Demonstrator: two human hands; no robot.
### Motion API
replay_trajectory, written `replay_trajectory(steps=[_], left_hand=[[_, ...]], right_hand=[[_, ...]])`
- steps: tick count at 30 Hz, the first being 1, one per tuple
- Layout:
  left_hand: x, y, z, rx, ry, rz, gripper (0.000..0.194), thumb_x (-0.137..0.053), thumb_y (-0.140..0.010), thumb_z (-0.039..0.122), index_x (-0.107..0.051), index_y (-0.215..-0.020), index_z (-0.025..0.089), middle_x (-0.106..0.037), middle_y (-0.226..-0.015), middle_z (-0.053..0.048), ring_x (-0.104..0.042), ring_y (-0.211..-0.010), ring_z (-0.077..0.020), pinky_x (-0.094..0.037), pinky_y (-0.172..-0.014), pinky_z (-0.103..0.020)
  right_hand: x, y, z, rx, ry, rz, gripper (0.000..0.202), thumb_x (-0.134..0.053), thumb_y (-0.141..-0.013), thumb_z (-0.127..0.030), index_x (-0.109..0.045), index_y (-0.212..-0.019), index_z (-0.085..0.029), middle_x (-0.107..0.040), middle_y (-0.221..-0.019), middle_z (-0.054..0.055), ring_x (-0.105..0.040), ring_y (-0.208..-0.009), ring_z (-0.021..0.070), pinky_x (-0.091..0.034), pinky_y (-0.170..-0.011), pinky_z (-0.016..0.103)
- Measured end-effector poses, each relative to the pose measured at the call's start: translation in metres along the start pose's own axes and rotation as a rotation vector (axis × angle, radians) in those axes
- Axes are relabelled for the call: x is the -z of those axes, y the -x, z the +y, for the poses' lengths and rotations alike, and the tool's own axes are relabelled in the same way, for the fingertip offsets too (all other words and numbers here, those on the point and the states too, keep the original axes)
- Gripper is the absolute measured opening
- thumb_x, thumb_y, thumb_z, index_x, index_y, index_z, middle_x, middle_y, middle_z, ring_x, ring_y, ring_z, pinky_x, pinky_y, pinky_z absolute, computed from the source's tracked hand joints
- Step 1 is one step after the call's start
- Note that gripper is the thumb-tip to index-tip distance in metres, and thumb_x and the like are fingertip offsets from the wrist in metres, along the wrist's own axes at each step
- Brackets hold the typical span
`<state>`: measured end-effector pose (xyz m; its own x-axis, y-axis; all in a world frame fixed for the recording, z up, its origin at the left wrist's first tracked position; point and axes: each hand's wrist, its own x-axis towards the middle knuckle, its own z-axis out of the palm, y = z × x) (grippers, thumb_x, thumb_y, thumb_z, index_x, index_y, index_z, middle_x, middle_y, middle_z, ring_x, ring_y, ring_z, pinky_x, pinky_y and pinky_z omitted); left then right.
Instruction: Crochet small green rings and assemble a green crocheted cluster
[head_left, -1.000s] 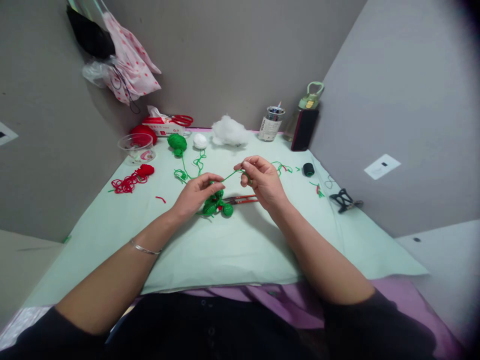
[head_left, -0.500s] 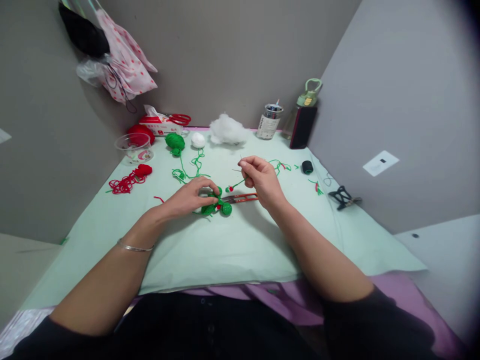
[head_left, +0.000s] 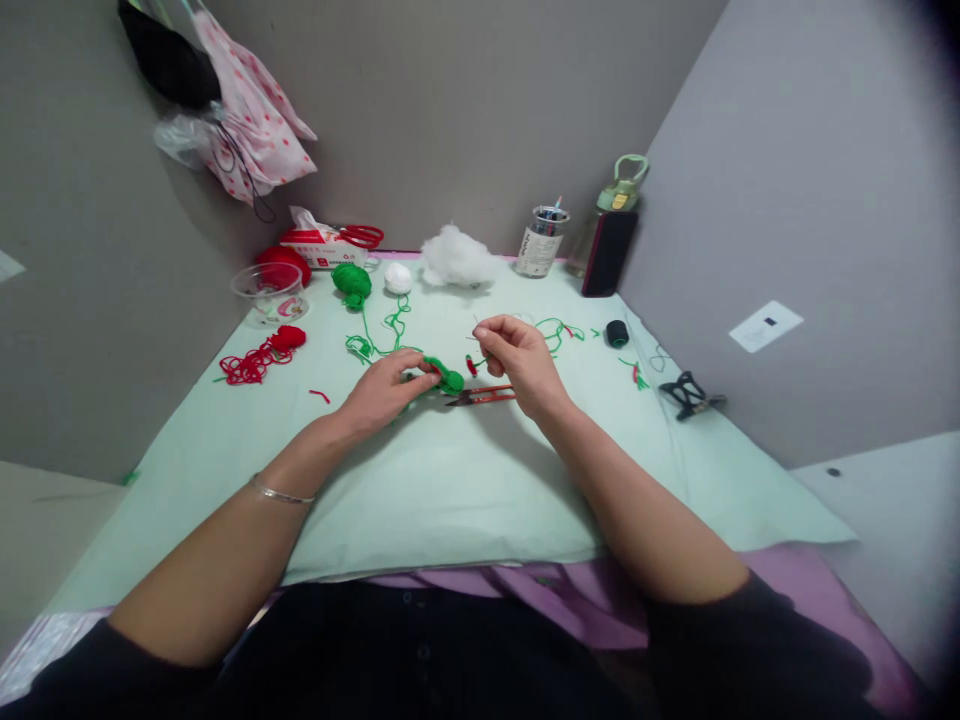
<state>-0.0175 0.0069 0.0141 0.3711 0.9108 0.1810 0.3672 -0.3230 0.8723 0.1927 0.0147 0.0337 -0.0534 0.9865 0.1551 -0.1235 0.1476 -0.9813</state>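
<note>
My left hand (head_left: 386, 390) is closed on a green crocheted piece (head_left: 451, 382) with a rounded knob at its right end; the fingers hide part of it. A little to the right, my right hand (head_left: 519, 362) pinches a thin needle (head_left: 471, 338) whose tip points left. Just below those fingertips, a small red and green crocheted bit (head_left: 471, 367) hangs from a short green strand. Orange-handled thread snips (head_left: 480, 396) lie on the cloth beneath, partly behind my right hand.
Along the back stand a green yarn ball (head_left: 351, 282), white yarn ball (head_left: 397, 279), stuffing (head_left: 457, 258), pen jar (head_left: 541, 243), bottle (head_left: 619, 190) and phone (head_left: 610, 254). Tangled red yarn (head_left: 255, 362) and a clear tub (head_left: 268, 300) are left; black thread (head_left: 616, 334) and a black stand (head_left: 688, 396) right.
My left hand has lifted and turned the green crocheted piece off the snips. The small red and green bit has risen towards my right hand, which stays nearly in place.
</note>
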Motion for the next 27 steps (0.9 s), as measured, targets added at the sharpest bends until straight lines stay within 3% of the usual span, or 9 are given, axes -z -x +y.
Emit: replay_trajectory(steps=[5, 10, 15, 19, 23, 27], left_hand=[[0.005, -0.001, 0.003, 0.09, 0.251, 0.048, 0.031, -0.062, -0.09, 0.05, -0.069, -0.08, 0.021, -0.068, -0.085, -0.004, -0.06, -0.078, -0.0198, -0.047, -0.076, -0.035], [0.002, -0.001, 0.001, 0.154, 0.463, 0.05, 0.031, -0.071, -0.084, 0.05, -0.067, -0.081, 0.02, -0.067, -0.079, -0.002, -0.064, -0.077, -0.0171, -0.052, -0.076, -0.031], [0.002, -0.001, 0.004, 0.214, 0.563, 0.039, 0.032, -0.077, -0.08, 0.048, -0.067, -0.079, 0.018, -0.064, -0.068, 0.0, -0.059, -0.059, -0.0123, -0.046, -0.056, -0.024], [0.003, 0.001, 0.01, 0.244, 0.618, 0.017, 0.029, -0.077, -0.08, 0.045, -0.069, -0.08, 0.017, -0.068, -0.075, -0.003, -0.063, -0.063, -0.0137, -0.048, -0.057, -0.025], [0.006, 0.002, 0.013, 0.252, 0.657, -0.058, 0.029, -0.08, -0.078, 0.032, -0.074, -0.103, 0.018, -0.076, -0.099, -0.008, -0.071, -0.083, -0.0186, -0.054, -0.072, -0.029], [0.008, 0.002, 0.014, 0.24, 0.658, -0.046, 0.034, -0.08, -0.08, 0.032, -0.073, -0.111, 0.021, -0.078, -0.105, -0.008, -0.071, -0.093, -0.0211, -0.054, -0.079, -0.031]], right_hand=[[-0.001, 0.002, -0.002, -0.012, -0.014, -0.046, 0.03, -0.08, -0.071, -0.041, -0.066, -0.081, -0.016, -0.051, -0.058, -0.007, -0.04, -0.046, 0.0056, -0.032, -0.044, 0.022], [-0.002, 0.007, -0.006, -0.064, 0.033, -0.246, 0.041, -0.081, -0.072, -0.042, -0.072, -0.102, -0.015, -0.052, -0.063, -0.007, -0.039, -0.05, 0.0057, -0.032, -0.047, 0.023], [-0.003, 0.01, -0.004, -0.058, 0.205, -0.368, 0.046, -0.078, -0.077, -0.04, -0.069, -0.112, -0.013, -0.049, -0.06, -0.008, -0.039, -0.052, 0.0074, -0.033, -0.049, 0.023], [-0.003, 0.011, 0.001, 0.106, 0.428, -0.297, 0.031, -0.07, -0.084, -0.037, -0.071, -0.107, -0.016, -0.051, -0.062, -0.006, -0.042, -0.054, 0.0094, -0.034, -0.054, 0.025], [0.0, 0.007, 0.009, 0.274, 0.663, -0.157, 0.023, -0.068, -0.085, -0.027, -0.071, -0.107, -0.02, -0.056, -0.067, -0.003, -0.047, -0.059, 0.012, -0.036, -0.06, 0.026], [0.002, 0.005, 0.012, 0.33, 0.703, -0.108, 0.026, -0.069, -0.083, -0.022, -0.069, -0.109, -0.022, -0.056, -0.067, -0.004, -0.048, -0.06, 0.0127, -0.037, -0.062, 0.027]])
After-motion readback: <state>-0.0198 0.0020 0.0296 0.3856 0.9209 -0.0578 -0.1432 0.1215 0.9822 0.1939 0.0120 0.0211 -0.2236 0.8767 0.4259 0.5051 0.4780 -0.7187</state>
